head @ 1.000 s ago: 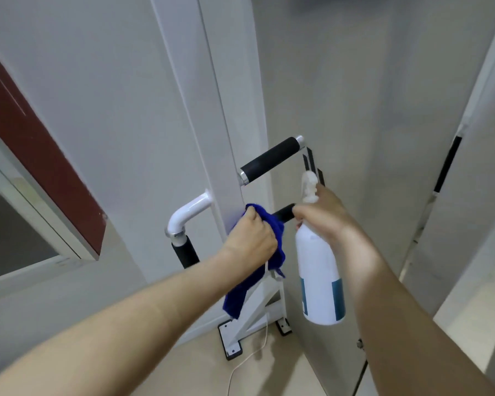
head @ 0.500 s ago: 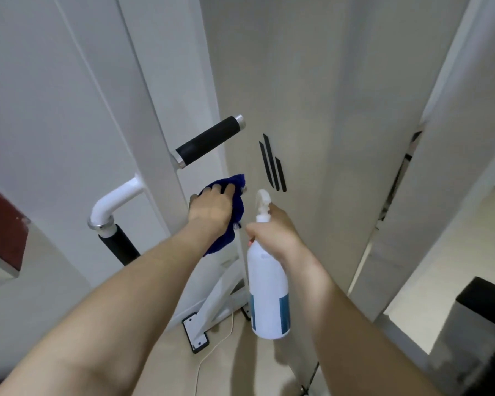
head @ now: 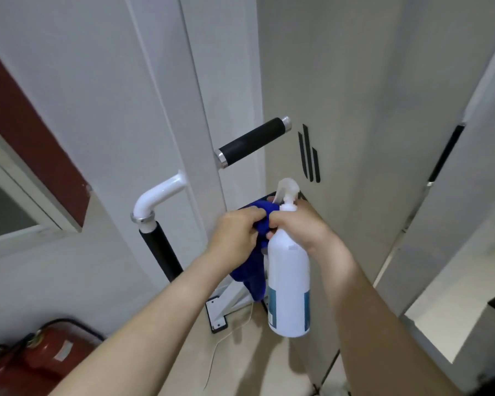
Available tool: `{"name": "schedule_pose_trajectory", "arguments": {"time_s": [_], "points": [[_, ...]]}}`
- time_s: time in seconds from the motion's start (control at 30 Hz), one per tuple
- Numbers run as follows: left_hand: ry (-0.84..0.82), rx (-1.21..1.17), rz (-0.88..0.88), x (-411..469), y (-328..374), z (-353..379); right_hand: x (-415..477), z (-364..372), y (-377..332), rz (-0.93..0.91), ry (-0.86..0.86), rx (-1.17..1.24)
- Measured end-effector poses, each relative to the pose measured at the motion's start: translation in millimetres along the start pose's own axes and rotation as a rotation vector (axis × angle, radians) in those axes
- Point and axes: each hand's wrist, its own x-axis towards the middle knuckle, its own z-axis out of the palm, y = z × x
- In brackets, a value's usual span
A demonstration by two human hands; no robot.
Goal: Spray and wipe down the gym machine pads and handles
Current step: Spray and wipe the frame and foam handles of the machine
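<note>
My left hand grips a blue cloth that hangs down below it. My right hand holds a white spray bottle by its neck, and its fingertips also touch the cloth. Both hands meet in front of a low black handle of the white gym machine, which they mostly hide. A second black foam handle sticks out above them. A third black grip runs down from a white bent tube on the left.
The machine's white upright column and casing panel fill the middle. Its white foot bracket sits on the beige floor with a thin white cable. A red fire extinguisher lies at the lower left. A window frame is left.
My left hand has come off the low handle with the cloth. My right hand with the bottle has moved in until both hands touch at the cloth. The view shifted.
</note>
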Motion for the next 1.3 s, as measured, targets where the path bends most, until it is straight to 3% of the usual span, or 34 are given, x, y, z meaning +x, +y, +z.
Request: {"name": "schedule_pose_trajectory", "arguments": {"time_s": [0.1,0.27,0.43,0.6,0.77,0.97,1.13,1.3], "points": [[0.154,-0.425,-0.288,-23,8,-11,-16,6,1,-0.052,-0.013,-0.005],[0.164,-0.809,-0.472,-52,37,-29,-54,19,3,-0.154,-0.009,-0.051],[0.039,-0.876,-0.508,-103,68,-42,-118,14,5,-0.171,-0.067,-0.111],[0.064,-0.965,-0.512,-142,104,-56,-180,11,10,-0.199,-0.112,-0.277],[-0.034,-1.081,-0.541,-167,140,-59,-226,-8,17,-0.182,-0.176,-0.18],[0.022,-1.057,-0.448,-189,182,-60,-277,-49,14,-0.169,-0.275,-0.165],[0.1,-0.904,-0.399,-203,229,-45,-308,-87,20,-0.204,-0.337,-0.115],[0.178,-0.867,-0.481,-215,289,-13,-331,-144,37,-0.217,-0.43,-0.051]]}}
